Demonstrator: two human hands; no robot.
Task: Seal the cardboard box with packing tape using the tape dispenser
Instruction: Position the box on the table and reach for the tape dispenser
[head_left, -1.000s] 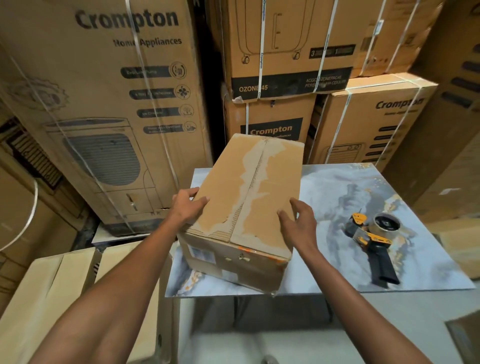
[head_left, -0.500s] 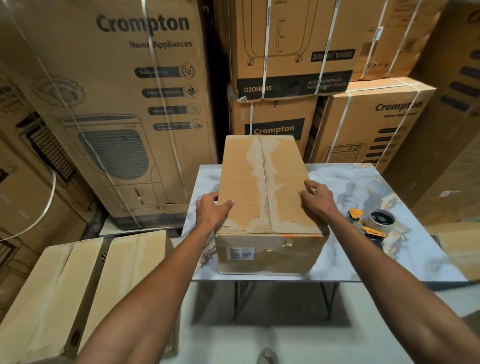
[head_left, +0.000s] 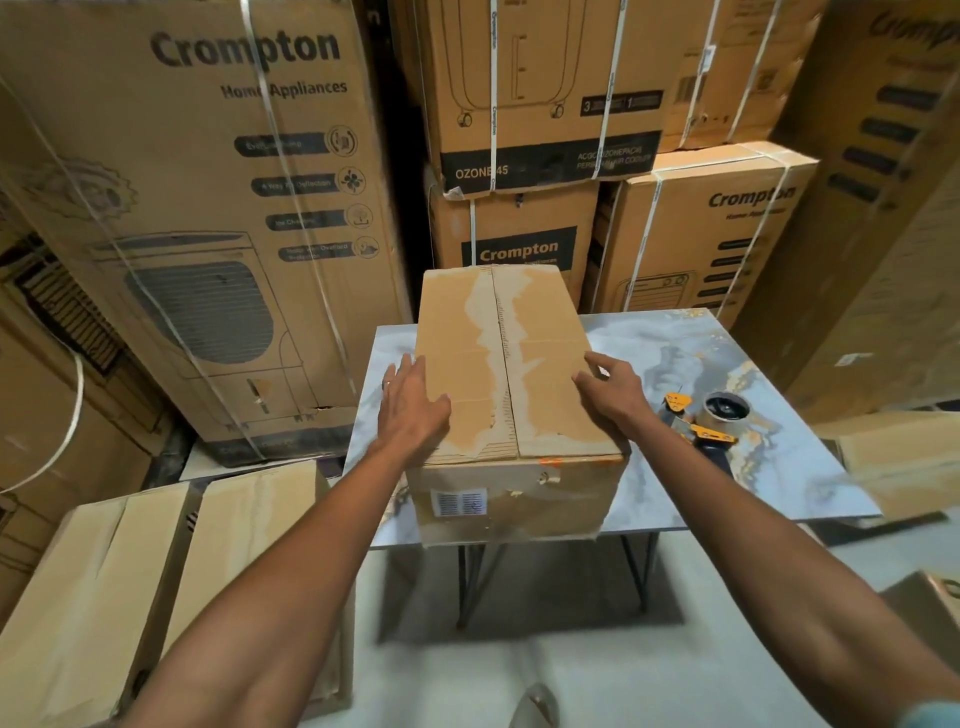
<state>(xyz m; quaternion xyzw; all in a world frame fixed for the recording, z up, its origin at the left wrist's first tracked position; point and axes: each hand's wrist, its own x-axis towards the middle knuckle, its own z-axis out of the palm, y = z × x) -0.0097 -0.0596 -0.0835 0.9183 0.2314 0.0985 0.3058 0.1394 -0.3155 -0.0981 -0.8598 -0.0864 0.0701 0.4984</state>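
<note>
Stacked appliance cartons (head_left: 218, 208) wall in a storeroom, and in front of them stands a small marble-patterned table (head_left: 769, 467) on thin dark legs. On the table, toward its left side, sits the box (head_left: 506, 395), long axis running straight away from the person, its near end at the table's front edge. The two top flaps are folded down and meet along a centre seam (head_left: 503, 364) that runs the length of the lid; pale torn patches flank the seam, and no fresh tape shows on it.

The left hand (head_left: 413, 410) lies flat over the box's left top edge, fingers spread and pointing away. The right hand (head_left: 613, 389) rests on the right top edge with fingers loosely curled over the corner; neither hand grips anything. Both look to be squaring or holding the flaps down.

The dispenser (head_left: 709, 423), yellow and black with its roll upright, lies on the table just right of the box and just beside the right wrist. Its handle seems to point toward the person, though the right forearm covers part of it.

The right hand is plainly the nearer one, so the likely move is a short reach right and slightly back for the handle while the left keeps the flaps closed. Taping would then follow the seam, along the box's long axis.
</note>
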